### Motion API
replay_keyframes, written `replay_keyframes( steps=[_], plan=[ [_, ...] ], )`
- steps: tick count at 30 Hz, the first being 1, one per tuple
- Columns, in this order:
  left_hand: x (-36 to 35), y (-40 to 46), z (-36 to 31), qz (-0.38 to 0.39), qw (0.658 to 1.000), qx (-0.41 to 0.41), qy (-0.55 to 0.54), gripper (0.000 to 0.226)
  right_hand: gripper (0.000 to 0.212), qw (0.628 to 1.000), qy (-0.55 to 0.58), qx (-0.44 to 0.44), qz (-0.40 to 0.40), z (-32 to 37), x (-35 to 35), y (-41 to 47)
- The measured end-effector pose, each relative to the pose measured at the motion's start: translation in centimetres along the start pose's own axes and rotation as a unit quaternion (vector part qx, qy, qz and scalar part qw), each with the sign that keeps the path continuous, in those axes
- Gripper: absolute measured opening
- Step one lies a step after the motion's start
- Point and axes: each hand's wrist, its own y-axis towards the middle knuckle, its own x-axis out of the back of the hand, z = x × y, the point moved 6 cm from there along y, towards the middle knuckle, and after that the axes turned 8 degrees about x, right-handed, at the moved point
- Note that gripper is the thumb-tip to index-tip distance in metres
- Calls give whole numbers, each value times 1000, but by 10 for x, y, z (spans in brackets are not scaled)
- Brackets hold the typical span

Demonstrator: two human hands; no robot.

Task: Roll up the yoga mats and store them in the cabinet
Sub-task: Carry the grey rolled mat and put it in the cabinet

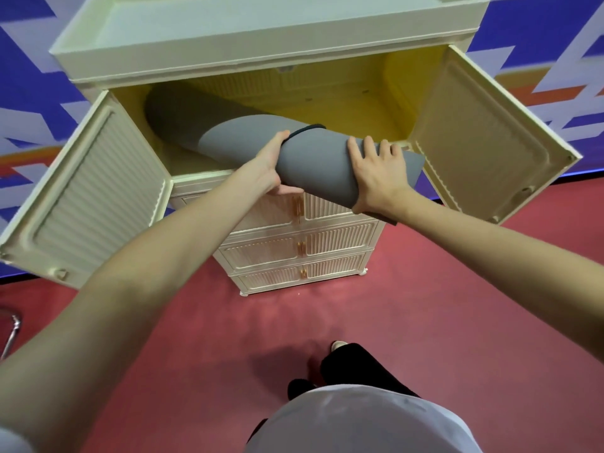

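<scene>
Your white shirt (359, 420) fills the bottom; your left hand (268, 168) and right hand (376, 171) have fingers clamped on the rolled grey mat (313, 161), half inside the open cabinet (294, 93).

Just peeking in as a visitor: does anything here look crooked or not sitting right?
Yes. The rolled grey foam yoga mat lies slanted in the cream plastic cabinet's open top compartment: its far end is inside at the left, while its near end sticks out over the front edge, held between the left hand and right hand. Nothing looks damaged.
</scene>
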Motion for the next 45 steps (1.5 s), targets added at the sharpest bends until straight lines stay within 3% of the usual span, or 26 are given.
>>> replay_keyframes(
  steps=[2,4,5,7,8,10,12,16,21,23,29,37,45],
  plan=[
    [9,9,-3,3,998,-1,65,68,124,1000,14,6,-10,-14,-1,8],
    [27,18,-17,-80,970,-97,208,70,126,1000,23,15,-10,-25,-2,16],
    [37,22,-28,-149,929,-179,287,72,127,999,29,19,-5,-30,-3,21],
    [49,18,-49,-262,801,-344,414,67,128,999,44,29,13,-39,-2,31],
    [49,14,-56,-275,743,-408,452,64,128,998,54,34,23,-44,0,37],
    [37,13,-66,-228,651,-473,548,87,125,995,81,41,47,-55,4,48],
    [25,17,-73,-191,582,-478,629,116,122,990,106,46,75,-62,9,57],
    [6,32,-85,-186,498,-471,703,135,119,989,96,38,106,-65,13,65],
    [-11,39,-89,-159,519,-499,675,128,113,999,-15,40,-24,-22,4,55],
    [-12,41,-90,-150,510,-522,666,122,108,997,-36,30,-55,-9,-6,55],
    [-16,38,-93,-149,500,-552,650,115,110,987,-24,72,-142,-31,-10,64],
    [-44,32,-91,-209,503,-539,643,112,107,977,-24,124,-172,-84,1,75],
    [-42,33,-100,-256,515,-504,645,105,104,976,-8,140,-168,-85,-1,97]
  ],
)
